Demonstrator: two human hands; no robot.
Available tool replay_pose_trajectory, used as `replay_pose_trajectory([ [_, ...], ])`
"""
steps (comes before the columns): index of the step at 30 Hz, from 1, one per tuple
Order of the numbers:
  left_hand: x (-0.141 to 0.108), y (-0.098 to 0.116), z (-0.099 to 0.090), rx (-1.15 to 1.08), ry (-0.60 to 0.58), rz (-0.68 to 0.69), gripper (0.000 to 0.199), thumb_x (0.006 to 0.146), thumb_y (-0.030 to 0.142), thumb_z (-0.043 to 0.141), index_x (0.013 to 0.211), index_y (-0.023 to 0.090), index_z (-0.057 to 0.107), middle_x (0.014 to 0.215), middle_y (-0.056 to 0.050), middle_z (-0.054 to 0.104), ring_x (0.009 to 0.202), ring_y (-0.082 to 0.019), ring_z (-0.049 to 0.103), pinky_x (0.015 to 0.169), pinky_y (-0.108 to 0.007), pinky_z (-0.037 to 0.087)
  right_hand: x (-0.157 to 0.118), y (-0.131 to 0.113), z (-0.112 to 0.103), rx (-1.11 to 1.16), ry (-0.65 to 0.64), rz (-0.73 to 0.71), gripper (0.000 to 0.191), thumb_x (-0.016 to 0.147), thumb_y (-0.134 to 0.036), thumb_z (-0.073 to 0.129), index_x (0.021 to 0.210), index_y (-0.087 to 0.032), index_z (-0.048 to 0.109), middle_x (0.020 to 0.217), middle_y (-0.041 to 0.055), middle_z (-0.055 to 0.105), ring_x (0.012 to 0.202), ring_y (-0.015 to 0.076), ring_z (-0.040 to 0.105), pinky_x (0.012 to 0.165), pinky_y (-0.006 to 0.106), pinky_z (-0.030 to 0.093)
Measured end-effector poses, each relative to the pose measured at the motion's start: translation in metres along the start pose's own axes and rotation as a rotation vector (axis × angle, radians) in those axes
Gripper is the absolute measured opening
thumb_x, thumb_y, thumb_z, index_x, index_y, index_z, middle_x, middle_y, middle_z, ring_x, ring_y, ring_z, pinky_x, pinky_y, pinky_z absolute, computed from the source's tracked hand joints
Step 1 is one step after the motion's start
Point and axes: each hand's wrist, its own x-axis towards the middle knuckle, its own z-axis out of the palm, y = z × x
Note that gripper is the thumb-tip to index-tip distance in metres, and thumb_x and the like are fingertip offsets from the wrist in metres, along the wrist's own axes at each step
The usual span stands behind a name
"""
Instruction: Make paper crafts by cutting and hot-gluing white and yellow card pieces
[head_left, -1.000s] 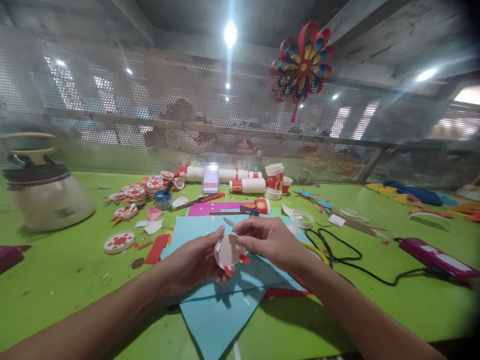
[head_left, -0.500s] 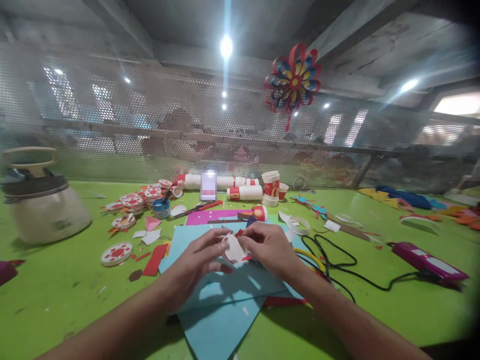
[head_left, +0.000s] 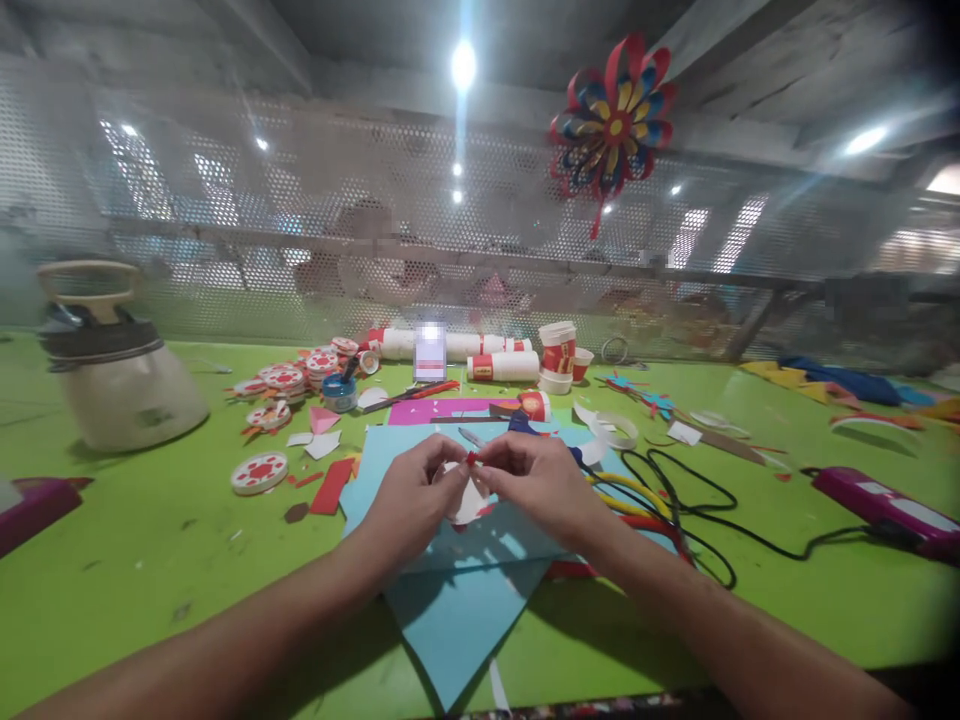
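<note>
- Two bare hands work close together above the near edge of the green bench (head_left: pixel 135 580); the left hand (head_left: pixel 412 500) and the right hand (head_left: pixel 536 475) each pinch, thumb against finger, at one small red piece (head_left: pixel 472 458).
- One white disc (head_left: pixel 469 500) sits just below that red piece, between the hands, over blue paper (head_left: pixel 450 635) whose corner points to the bench's near edge.
- One red-patterned wheel (head_left: pixel 259 472) lies apart, left of the paper; beyond it, toward the back left corner, are one blue jar (head_left: pixel 340 392) and a heap of similar wheels (head_left: pixel 285 375), too overlapped to count.
- Along the back edge I count two white-and-red rolls (head_left: pixel 504 367) lying down, one upright cup stack (head_left: pixel 558 350) and one small red cup (head_left: pixel 581 364) touching or nearly touching it.
- Two blue star shapes (head_left: pixel 658 404) lie to the right of these cups, and one tape ring (head_left: pixel 615 430) nearer.
- Half a second ago the left fingers were spread loosely at the disc; now they have closed in beside the right hand's fingertips.
- Fingers cover much of the disc, so what supports it underneath I can't tell. Behind the hands shows one grey blade (head_left: pixel 471 437), partly hidden.
- One purple object (head_left: pixel 37 505) is cut off at the left; one phone-shaped panel (head_left: pixel 430 350) is blurred into squares.
</note>
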Motion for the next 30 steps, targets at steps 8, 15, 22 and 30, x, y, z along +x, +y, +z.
replay_pose_trajectory([
  [8,0.002,-0.006,-0.002,0.073,-0.073,0.055,0.014,0.075,0.03,0.056,0.075,0.017,0.052,0.047,0.008,0.048,0.041,-0.008,0.043,0.038,-0.019,0.038,-0.004,-0.007,-0.003,-0.092,-0.008,-0.081,0.01,0.077,-0.023,0.06,0.073,-0.014,0.063,0.068,0.0019,0.062,0.062,0.013,0.054,0.058,0.025,0.043],
  [15,0.0,-0.006,-0.001,0.087,-0.089,0.093,0.015,0.077,0.033,0.057,0.076,0.018,0.056,0.051,0.006,0.047,0.042,-0.009,0.043,0.038,-0.02,0.04,0.001,-0.002,-0.006,0.053,-0.017,-0.012,0.017,0.078,-0.025,0.059,0.064,-0.015,0.059,0.057,-0.0027,0.054,0.054,0.0096,0.046,0.051,0.022,0.037],
  [22,-0.001,-0.006,-0.002,0.027,-0.096,0.105,0.018,0.079,0.034,0.058,0.082,0.018,0.05,0.056,0.006,0.051,0.043,-0.008,0.044,0.039,-0.019,0.042,0.003,0.004,-0.005,0.512,-0.126,0.208,0.022,0.074,-0.032,0.068,0.066,-0.014,0.059,0.055,-0.0032,0.054,0.05,0.0079,0.047,0.051,0.023,0.038],
  [30,-0.003,-0.008,-0.002,-0.066,-0.161,0.124,0.028,0.082,0.034,0.056,0.101,0.022,0.04,0.063,0.004,0.058,0.045,-0.011,0.053,0.038,-0.02,0.044,0.002,0.007,-0.003,0.758,-0.27,0.271,0.015,0.074,-0.027,0.069,0.077,-0.016,0.061,0.067,-0.0014,0.055,0.056,0.0089,0.05,0.052,0.022,0.04],
])
